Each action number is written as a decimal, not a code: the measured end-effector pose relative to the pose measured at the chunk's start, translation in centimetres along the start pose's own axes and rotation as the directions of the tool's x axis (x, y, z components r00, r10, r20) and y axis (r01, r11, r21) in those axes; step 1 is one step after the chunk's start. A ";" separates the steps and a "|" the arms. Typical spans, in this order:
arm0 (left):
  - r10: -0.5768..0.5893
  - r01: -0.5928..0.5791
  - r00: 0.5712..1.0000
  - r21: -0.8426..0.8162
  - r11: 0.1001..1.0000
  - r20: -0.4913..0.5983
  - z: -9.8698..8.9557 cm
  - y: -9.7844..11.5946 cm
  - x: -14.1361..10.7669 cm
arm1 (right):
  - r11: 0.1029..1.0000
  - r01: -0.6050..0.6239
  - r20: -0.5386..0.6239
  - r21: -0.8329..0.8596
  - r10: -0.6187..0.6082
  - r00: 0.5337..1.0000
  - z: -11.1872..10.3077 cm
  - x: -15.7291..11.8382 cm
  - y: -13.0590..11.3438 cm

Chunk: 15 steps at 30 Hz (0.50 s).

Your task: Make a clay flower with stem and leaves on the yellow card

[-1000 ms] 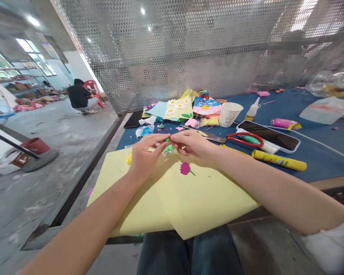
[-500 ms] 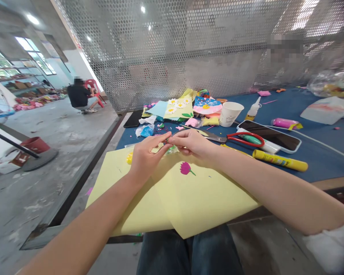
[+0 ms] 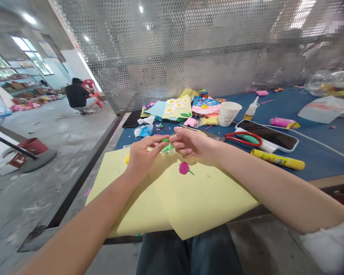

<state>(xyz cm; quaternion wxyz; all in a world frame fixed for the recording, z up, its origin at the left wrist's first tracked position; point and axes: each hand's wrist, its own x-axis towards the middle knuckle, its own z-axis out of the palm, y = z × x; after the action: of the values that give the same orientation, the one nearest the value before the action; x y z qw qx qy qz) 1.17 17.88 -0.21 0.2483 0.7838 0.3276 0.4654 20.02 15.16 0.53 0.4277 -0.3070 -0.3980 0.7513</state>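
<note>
Between the thumb and fingers of my left hand (image 3: 145, 152) is a small green piece of modelling clay (image 3: 165, 140). My right hand (image 3: 193, 144) is close beside it, thumb and fingers apart and loosely curled, its fingertips at the clay's right end. Both hands are over the far part of a pale yellow sheet of paper (image 3: 143, 206). Lying on that sheet is a magenta clay flower (image 3: 184, 168) with a green stem. Under the fingers shows a clear wrapper with green clay (image 3: 168, 148), and yellow clay (image 3: 127, 158) is partly hidden by my left hand.
Red-handled scissors (image 3: 243, 138), a white phone (image 3: 269, 134) and a yellow glue stick (image 3: 278, 159) lie to the right. Behind my hands are a paper cup (image 3: 229, 114), a glue bottle (image 3: 251, 109) and a daisy card (image 3: 176, 107). A person (image 3: 78, 95) crouches far left.
My right thumb and fingers have come apart from their pinch, and the green clay now shows in my left fingers. The view has shifted slightly.
</note>
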 end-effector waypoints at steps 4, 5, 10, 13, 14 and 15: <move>-0.038 0.038 0.999 -0.129 0.991 0.005 0.2 -0.4 0.1 | 1.000 -0.008 0.024 -0.004 0.009 1.000 -0.1 0.0 -0.1; -0.036 0.037 0.999 -0.149 0.988 0.008 0.2 -0.4 0.1 | 1.000 -0.007 0.036 -0.008 0.008 0.999 0.0 -0.1 -0.2; -0.027 0.029 0.999 -0.114 0.993 0.025 0.1 -0.4 0.2 | 0.999 -0.034 0.083 -0.037 0.037 0.996 0.8 -0.5 -0.1; -0.045 0.050 0.999 -0.162 0.986 0.030 0.1 -0.4 0.3 | 0.999 -0.030 0.080 -0.046 0.033 0.996 1.0 -0.7 0.1; -0.049 0.054 0.998 -0.178 0.982 0.031 0.1 -0.5 0.3 | 0.999 -0.025 0.084 -0.048 0.029 0.996 1.0 -0.7 0.1; -0.049 0.054 0.998 -0.189 0.981 0.030 0.1 -0.5 0.3 | 0.999 -0.021 0.091 -0.049 0.026 0.995 0.9 -0.7 0.2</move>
<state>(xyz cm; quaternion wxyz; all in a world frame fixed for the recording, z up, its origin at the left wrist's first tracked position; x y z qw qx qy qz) 1.22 18.46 -0.41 0.3379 0.7537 0.2988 0.4780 19.52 14.15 0.92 0.3925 -0.2869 -0.4316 0.7599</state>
